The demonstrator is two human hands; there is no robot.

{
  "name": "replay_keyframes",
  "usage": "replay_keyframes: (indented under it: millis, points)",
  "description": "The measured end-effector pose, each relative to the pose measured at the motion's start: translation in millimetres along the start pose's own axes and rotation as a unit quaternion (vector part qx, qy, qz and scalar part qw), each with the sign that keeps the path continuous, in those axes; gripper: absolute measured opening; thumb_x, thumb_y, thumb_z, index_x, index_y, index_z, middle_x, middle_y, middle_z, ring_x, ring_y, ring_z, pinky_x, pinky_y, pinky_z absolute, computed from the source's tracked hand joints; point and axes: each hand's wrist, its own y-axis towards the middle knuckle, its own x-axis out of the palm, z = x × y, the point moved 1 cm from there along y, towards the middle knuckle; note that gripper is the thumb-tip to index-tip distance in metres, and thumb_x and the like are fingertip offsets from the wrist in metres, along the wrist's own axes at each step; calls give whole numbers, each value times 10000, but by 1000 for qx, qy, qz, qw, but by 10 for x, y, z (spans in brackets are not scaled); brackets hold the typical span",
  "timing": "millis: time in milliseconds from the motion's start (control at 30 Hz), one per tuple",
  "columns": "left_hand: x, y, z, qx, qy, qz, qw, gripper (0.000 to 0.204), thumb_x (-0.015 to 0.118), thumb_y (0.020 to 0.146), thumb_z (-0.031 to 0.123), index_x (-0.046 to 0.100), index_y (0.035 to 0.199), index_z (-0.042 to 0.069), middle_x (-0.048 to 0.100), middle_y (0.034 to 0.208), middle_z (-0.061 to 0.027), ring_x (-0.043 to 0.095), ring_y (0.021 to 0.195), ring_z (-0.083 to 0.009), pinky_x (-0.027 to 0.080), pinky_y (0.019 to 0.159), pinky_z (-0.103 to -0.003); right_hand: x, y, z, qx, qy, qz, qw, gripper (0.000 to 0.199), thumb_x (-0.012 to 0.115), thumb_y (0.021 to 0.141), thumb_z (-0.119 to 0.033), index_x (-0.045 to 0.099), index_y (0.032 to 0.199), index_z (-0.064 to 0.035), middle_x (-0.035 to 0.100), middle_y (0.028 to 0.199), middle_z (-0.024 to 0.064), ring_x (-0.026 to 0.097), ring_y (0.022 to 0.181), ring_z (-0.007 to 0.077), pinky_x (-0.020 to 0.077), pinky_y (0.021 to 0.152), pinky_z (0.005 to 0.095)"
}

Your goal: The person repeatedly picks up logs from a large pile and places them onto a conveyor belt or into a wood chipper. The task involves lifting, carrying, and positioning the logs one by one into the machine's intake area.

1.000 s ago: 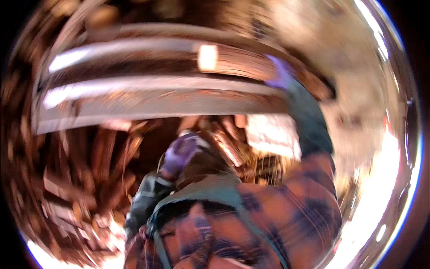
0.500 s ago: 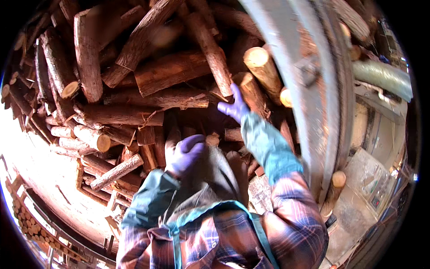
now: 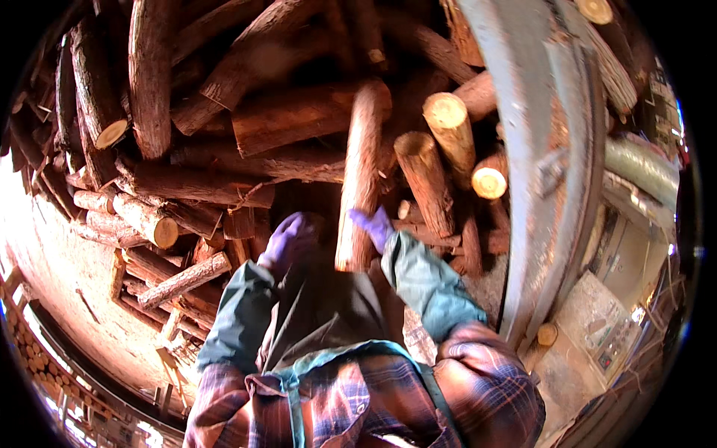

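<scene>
A log [image 3: 360,175] with reddish bark stands nearly upright in front of my apron, its lower cut end close to my lap. My right hand [image 3: 376,228], in a purple glove, grips its right side near that end, thumb across the bark. To the left of the log is my left hand [image 3: 290,235], also gloved in purple, apart from it and holding nothing. Its fingers look loosely spread, partly in shadow. Two shorter logs with pale cut ends, one log [image 3: 426,183] and another log [image 3: 451,131], lean just beyond my right hand.
A heap of split and round logs [image 3: 209,184] fills the far side and left. At the right a curved grey metal beam [image 3: 515,112] rises beside the pile. Beyond it are a green-wrapped pipe [image 3: 642,166] and a panel with buttons [image 3: 597,321]. Stacked logs [image 3: 37,358] show at the far left.
My right hand has taken hold of the log and drawn it out of the heap toward me. My left hand has shifted slightly left.
</scene>
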Motion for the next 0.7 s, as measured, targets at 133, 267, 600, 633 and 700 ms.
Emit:
replay_keyframes:
  millis: [133,267,600,633,700]
  points:
    - [468,203,-271,-69,-222,-91,968,654,578,913,506,446,1380,67,526,1365,-128,520,1198,-286,403,1037,-462,368,-1503,-470,58,-9,-157,986,888,852,727,-339,388,1413,-20,509,1321,90,472,1229,203,401,1053,368]
    - [808,-310,-689,75,-187,-87,976,655,557,909,513,505,1322,8,538,1339,-142,523,1188,-313,402,1043,-463,16,-2114,-98,-74,-349,-125,926,1243,887,687,-255,0,1520,2,306,1498,157,358,1344,235,324,1131,391]
    - [3491,-1976,-230,627,357,-142,678,482,579,939,102,436,1384,-14,537,1327,-145,542,1198,-232,422,1022,-333,-1240,-3564,-2710,-377,-308,40,873,1007,870,692,-282,279,1466,-26,510,1338,253,558,1184,360,457,1000,425]
    - [3864,-2039,-455,529,164,-286,782,485,572,930,14,433,1393,-18,542,1335,-141,548,1198,-223,422,1021,-315,-1615,-3906,-2816,-380,-347,89,853,1031,870,692,-302,261,1466,3,485,1363,261,545,1202,362,437,1031,415]
    - [4159,-2086,-713,345,232,-425,804,451,543,941,-10,446,1381,-29,559,1328,-137,565,1181,-211,411,1039,-312,-2308,-4586,-2885,-364,-433,194,802,1085,871,694,-343,227,1467,63,434,1413,276,520,1237,365,398,1092,394]
